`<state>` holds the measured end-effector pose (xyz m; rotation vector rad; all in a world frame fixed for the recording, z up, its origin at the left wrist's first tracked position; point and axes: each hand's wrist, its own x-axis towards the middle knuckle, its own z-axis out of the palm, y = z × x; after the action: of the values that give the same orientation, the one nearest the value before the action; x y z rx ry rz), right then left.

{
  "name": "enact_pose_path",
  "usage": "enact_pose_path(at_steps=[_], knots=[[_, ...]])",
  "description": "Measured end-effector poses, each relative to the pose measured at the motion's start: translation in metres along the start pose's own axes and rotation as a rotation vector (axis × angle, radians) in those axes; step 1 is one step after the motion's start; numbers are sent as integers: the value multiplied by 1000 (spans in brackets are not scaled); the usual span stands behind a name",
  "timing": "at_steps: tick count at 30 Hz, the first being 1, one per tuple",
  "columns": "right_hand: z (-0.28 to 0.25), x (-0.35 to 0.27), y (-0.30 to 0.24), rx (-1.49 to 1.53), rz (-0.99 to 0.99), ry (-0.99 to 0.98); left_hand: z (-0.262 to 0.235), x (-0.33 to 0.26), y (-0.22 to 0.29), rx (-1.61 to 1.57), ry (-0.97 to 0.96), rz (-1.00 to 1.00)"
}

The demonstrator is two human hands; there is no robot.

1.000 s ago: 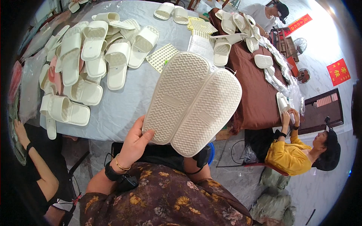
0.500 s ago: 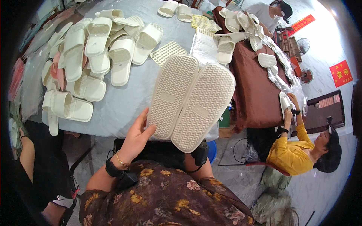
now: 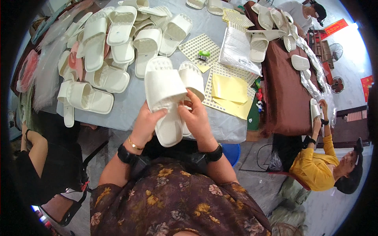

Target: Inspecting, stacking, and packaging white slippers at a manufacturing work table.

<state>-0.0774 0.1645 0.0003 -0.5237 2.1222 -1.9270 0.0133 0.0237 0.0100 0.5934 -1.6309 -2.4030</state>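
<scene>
I hold a pair of white slide slippers (image 3: 170, 98) side by side, straps up, over the near edge of the grey-covered table (image 3: 130, 106). My left hand (image 3: 144, 124) grips the left slipper at its heel end. My right hand (image 3: 196, 118) grips the right slipper, thumb on its footbed. Both wrists wear black bands, and the left also has a thin gold bracelet.
A heap of white slippers (image 3: 112, 47) covers the table's left. Yellow sheets (image 3: 230, 91), perforated mats (image 3: 197, 45) and a clear bag (image 3: 238, 49) lie to the right. A person in yellow (image 3: 319, 161) sits by a brown table (image 3: 283, 82); another person in black (image 3: 43, 157) sits at the left.
The pair showed its ribbed soles and was held high in my left hand. Now it is turned strap side up, lowered toward me, and both hands hold it.
</scene>
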Motion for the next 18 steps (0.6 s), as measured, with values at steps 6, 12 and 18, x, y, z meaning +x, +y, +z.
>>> enact_pose_path(at_steps=[6,12,18], knots=[[-56,8,10,-343,-9,65,-34,11,-27,31,191,76],[-61,-3,12,-579,1,-9,-27,13,-37,221,163,172],[-59,-2,21,-712,-101,-11,5,2,-27,1182,329,616]])
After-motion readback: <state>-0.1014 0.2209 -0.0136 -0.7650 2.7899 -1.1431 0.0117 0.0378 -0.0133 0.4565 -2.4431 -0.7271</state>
